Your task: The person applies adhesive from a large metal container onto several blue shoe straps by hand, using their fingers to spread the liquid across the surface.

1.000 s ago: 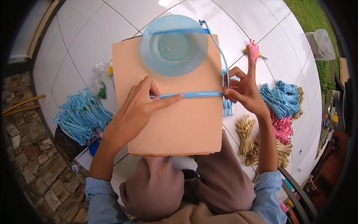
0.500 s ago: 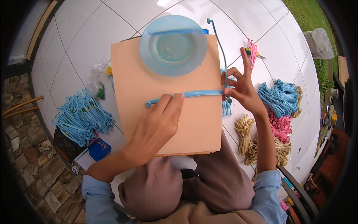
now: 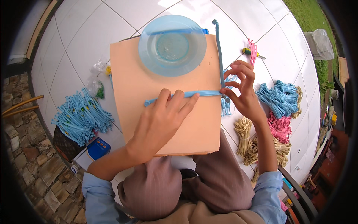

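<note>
On a peach-coloured board across my lap lies a flat, light-blue strap with a knobbed left end. My left hand rests on it, fingers stretched out and apart, pressing it against the board. At the board's right edge my right hand is closed in a pinch of thumb and forefinger on the strap's end, its other fingers curled above. From this pinch a narrow blue strip with a knobbed tip runs away from me; whether it is the same piece is hidden by the fingers. A translucent blue plate stands at the board's far side.
Blue strap bundles lie on the tiled floor at left and right. Beside the right ones are pink strap bundles and beige strap bundles. A green-and-yellow handled tool lies by pink straps. A blue-topped box stands lower left.
My left hand has slid right along the strap and its fingers have spread. My right hand's raised forefinger has come down, and the upright strip has straightened and shifted slightly right at its tip.
</note>
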Demonstrator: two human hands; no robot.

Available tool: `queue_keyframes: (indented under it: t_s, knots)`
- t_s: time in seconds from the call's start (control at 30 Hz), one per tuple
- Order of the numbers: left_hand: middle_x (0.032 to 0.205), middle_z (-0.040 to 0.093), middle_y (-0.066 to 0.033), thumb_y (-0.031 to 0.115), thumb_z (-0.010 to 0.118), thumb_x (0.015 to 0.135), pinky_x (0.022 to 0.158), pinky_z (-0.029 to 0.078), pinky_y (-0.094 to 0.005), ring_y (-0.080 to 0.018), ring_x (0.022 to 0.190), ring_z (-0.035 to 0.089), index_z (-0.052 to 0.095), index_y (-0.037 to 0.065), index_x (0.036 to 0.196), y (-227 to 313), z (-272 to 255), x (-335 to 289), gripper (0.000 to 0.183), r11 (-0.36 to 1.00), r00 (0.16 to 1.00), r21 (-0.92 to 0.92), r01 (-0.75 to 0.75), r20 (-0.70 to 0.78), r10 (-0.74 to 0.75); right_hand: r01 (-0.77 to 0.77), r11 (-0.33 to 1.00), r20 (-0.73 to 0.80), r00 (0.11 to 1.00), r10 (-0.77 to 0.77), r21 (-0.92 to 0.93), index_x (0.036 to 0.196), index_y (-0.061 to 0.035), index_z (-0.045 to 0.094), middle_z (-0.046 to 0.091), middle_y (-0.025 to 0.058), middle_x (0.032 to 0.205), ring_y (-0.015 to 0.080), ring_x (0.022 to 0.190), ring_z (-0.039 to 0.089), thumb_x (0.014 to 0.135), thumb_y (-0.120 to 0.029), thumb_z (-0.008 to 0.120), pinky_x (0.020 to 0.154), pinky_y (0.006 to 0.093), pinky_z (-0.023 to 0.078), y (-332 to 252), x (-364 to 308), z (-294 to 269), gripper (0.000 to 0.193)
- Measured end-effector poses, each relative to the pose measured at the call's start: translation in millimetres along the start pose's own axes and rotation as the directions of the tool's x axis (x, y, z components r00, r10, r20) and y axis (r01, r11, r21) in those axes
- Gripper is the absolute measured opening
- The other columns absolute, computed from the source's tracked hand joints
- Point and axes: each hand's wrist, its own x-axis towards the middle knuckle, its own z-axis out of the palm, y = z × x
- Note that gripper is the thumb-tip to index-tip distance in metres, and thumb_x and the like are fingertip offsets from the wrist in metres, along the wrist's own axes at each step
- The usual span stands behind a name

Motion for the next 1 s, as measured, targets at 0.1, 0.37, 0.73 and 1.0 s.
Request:
queue_keyframes:
  t_s: [0.1,0.37,0.73,1.0]
  knots:
    - [0.088,0.047,-0.0041,0.013,0.06,0.071,0.061,0.05,-0.0238,-0.0185,0.084,0.05,0.053,0.017,0.125,-4,-1,2,0.055,0.999,1.0,-0.033,-0.009,0.008,0.009,0.106,0.929,0.129,0.99,-0.064,-0.353,0.113,-0.0186,0.056,0.027,0.0106,0.123,0.0223,0.103,0.046,0.078,0.008,0.059,0.086,0.0346,0.05,-10,3,-1,0.045]
    - [0.093,0.049,-0.0048,0.011,0.057,0.071,0.061,0.051,-0.0268,-0.0198,0.083,0.051,0.054,0.018,0.124,-10,-2,4,0.054,0.992,1.0,-0.129,-0.014,0.014,0.016,0.182,0.826,0.246,0.968,-0.054,-0.533,0.096,-0.0268,0.07,0.029,0.0079,0.13,0.0266,0.119,0.038,0.065,0.016,0.058,0.095,0.0381,0.042,-24,6,-3,0.054]
    - [0.096,0.049,-0.0053,0.013,0.057,0.071,0.063,0.051,-0.0282,-0.0201,0.085,0.051,0.055,0.019,0.123,-12,-3,5,0.053,0.985,0.999,-0.172,-0.015,0.043,0.022,0.312,0.728,0.287,0.944,-0.164,-0.611,0.1,-0.0264,0.068,0.045,0.007,0.126,0.0255,0.1,0.05,0.066,0.001,0.061,0.085,0.0352,0.046,-24,8,-3,0.044]
    - [0.094,0.049,-0.0057,0.014,0.057,0.071,0.064,0.05,-0.0283,-0.0204,0.086,0.051,0.055,0.017,0.123,-14,-1,5,0.051,0.984,0.999,-0.179,-0.02,0.029,0.026,0.171,0.828,0.186,0.979,-0.082,-0.534,0.103,-0.0241,0.065,0.047,0.0072,0.118,0.0258,0.096,0.05,0.068,0.007,0.06,0.083,0.0362,0.047,-23,6,-1,0.047]
